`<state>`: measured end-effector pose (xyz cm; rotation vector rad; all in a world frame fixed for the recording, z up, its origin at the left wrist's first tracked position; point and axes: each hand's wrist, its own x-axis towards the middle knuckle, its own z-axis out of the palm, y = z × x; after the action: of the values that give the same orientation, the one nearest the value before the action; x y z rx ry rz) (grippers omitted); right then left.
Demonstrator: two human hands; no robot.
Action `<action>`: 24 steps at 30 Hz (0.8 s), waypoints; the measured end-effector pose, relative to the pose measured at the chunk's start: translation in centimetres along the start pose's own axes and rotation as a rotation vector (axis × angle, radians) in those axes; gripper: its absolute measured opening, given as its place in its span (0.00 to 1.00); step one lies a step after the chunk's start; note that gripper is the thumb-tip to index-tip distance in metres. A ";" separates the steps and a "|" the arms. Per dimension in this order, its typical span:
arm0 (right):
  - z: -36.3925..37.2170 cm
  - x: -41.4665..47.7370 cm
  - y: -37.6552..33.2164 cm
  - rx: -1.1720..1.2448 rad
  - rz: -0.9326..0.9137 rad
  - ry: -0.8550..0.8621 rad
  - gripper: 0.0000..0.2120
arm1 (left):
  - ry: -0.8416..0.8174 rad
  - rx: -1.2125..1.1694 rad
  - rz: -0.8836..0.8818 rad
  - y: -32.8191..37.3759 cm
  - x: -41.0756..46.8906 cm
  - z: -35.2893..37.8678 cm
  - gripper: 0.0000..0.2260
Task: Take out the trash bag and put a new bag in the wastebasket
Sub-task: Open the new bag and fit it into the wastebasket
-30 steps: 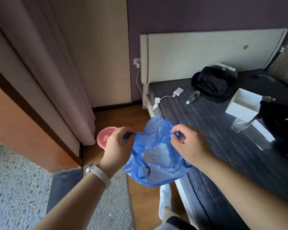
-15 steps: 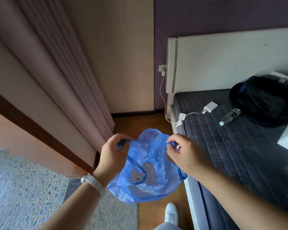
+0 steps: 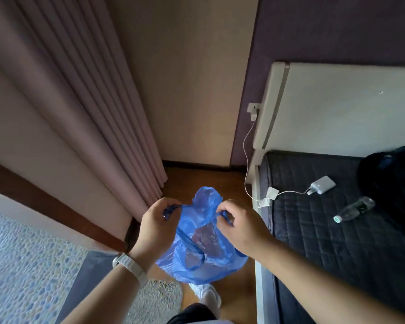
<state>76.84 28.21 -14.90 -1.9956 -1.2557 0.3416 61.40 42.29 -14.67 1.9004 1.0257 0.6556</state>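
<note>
A thin blue plastic bag (image 3: 204, 260) hangs in front of me over the wooden floor, its mouth pulled apart. My left hand (image 3: 158, 228) pinches the bag's left handle and my right hand (image 3: 240, 226) pinches the right handle, both at the same height. A reddish-pink patch shows through the plastic; I cannot tell what it is. The pink wastebasket is not visible in this frame.
A bed with a dark quilted mattress (image 3: 337, 230) and white headboard (image 3: 337, 108) fills the right side. On it lie a charger (image 3: 322, 184), a plastic bottle (image 3: 353, 210) and a black bag (image 3: 393, 183). Pink curtains (image 3: 98, 113) hang at left. A grey rug (image 3: 159, 298) lies below.
My view has swung left, so the bed has slid right and the pink wastebasket has dropped out of sight behind the bag. Both hands keep hold of the blue bag's handles.
</note>
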 end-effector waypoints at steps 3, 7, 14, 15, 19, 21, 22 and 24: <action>0.6 4.0 1.3 -0.010 0.013 -0.028 0.01 | -0.002 -0.055 -0.044 -1.7 4.1 1.2 0.14; 1.2 9.4 2.6 -0.064 -0.010 -0.088 0.00 | -0.009 -0.112 -0.122 -4.0 9.3 2.6 0.13; 3.3 17.9 2.6 -0.086 -0.062 -0.182 0.00 | 0.041 -0.117 -0.157 -5.2 14.9 1.4 0.15; 3.8 18.7 2.5 -0.078 -0.072 -0.206 0.01 | 0.060 -0.112 -0.165 -5.5 15.2 1.0 0.15; 6.3 21.7 3.1 -0.077 -0.157 -0.296 0.02 | 0.128 -0.090 -0.234 -7.8 16.4 0.5 0.12; 7.9 23.1 4.0 -0.064 -0.194 -0.334 0.03 | 0.166 -0.090 -0.295 -9.7 16.8 1.0 0.13; 8.8 23.8 4.6 -0.046 -0.206 -0.353 0.03 | 0.191 -0.084 -0.330 -10.7 17.0 1.4 0.14; 10.8 24.8 6.1 0.028 -0.201 -0.415 0.04 | 0.226 -0.066 -0.407 -12.8 17.1 2.5 0.15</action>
<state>86.76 52.82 -22.78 -1.8085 -1.6816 0.6948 67.15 59.52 -26.20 1.5189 1.4651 0.6629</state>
